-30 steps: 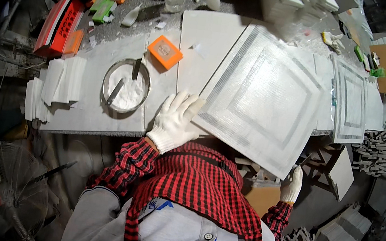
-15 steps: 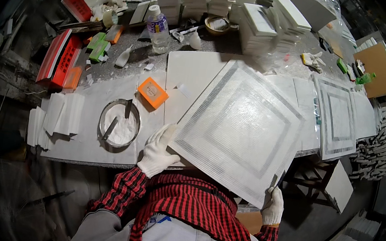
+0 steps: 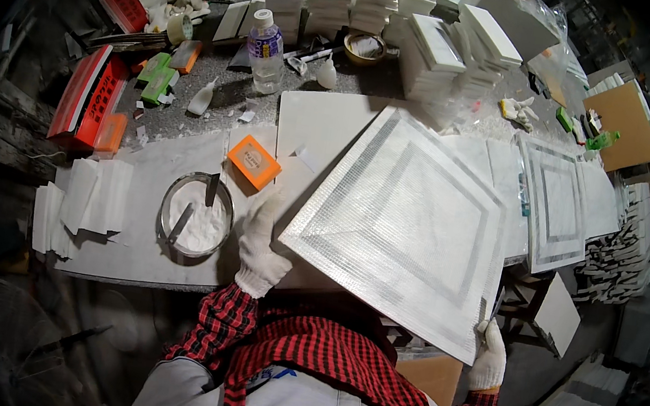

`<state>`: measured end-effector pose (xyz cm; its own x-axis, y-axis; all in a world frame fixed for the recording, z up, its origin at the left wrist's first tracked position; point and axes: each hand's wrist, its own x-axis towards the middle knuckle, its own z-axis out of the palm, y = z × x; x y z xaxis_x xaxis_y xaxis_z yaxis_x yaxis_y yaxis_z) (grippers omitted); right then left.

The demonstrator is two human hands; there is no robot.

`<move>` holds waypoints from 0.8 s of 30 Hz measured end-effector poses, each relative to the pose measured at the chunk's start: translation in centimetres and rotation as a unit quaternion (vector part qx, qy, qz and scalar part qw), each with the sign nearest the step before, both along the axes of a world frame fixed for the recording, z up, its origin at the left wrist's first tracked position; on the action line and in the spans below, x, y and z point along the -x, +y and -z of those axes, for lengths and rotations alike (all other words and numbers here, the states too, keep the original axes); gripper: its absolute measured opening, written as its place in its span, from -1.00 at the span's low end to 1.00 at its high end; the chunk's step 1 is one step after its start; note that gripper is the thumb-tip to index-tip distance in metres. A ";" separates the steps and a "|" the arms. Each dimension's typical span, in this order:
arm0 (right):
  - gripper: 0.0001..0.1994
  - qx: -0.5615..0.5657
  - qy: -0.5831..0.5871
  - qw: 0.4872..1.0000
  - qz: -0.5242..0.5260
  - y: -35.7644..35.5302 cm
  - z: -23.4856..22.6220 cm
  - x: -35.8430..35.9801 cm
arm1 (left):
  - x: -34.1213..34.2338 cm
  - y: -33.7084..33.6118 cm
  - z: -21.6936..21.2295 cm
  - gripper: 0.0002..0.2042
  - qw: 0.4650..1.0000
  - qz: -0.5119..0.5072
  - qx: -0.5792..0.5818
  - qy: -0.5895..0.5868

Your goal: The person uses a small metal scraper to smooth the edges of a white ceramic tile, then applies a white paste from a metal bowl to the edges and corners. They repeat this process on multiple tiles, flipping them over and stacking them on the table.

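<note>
A square white mosaic panel point(image 3: 413, 223) with grey bands set one inside the other is raised at a tilt in front of me. My left hand point(image 3: 261, 248), in a white glove, holds it at its left corner. The fingers there point away from me and the thumb lies at the panel's near edge. My right hand point(image 3: 490, 358), also gloved, pinches the near right corner, where a small dark strip shows. What lies under the panel is hidden. Left of my left hand stands a metal bowl point(image 3: 228, 231) of white powder or paste, with two dark blades in it.
An orange box point(image 3: 254, 162) lies beyond the bowl. White strips point(image 3: 106, 197) are stacked at left, near a red box point(image 3: 90, 100). A clear bottle point(image 3: 266, 60) stands farther back before stacked white tiles point(image 3: 434, 57). At right lies a second patterned panel point(image 3: 555, 202).
The panel has tilted differently, its near right corner shifting right with my right hand. My left hand has moved slightly left, its fingers now straighter. The whole view has shifted a little.
</note>
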<state>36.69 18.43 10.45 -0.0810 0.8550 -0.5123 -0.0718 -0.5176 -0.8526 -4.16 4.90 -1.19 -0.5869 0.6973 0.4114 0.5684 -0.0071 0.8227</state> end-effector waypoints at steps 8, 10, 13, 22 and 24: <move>-0.73 -0.053 -0.057 0.996 0.047 2.8 -4.2 -1.4 | 0.8 7.5 -2.8 -0.58 0.982 0.144 -0.119 0.027; -0.70 -0.058 -0.044 0.995 0.065 3.0 -6.4 -1.2 | 0.8 10.0 -6.7 -0.62 0.971 0.193 -0.143 0.013; -0.73 -0.083 -0.071 0.989 0.100 3.8 -9.2 -0.8 | 0.8 14.2 -7.4 -0.80 0.916 0.222 -0.324 0.081; -0.68 -0.297 0.096 0.947 0.070 7.5 -9.7 -5.4 | -1.0 17.7 -8.9 -0.82 0.883 0.220 -0.413 -0.046; -0.65 -0.263 0.302 0.906 0.140 11.4 -4.8 -8.6 | -1.1 17.7 -10.3 -0.75 0.899 0.198 -0.388 -0.047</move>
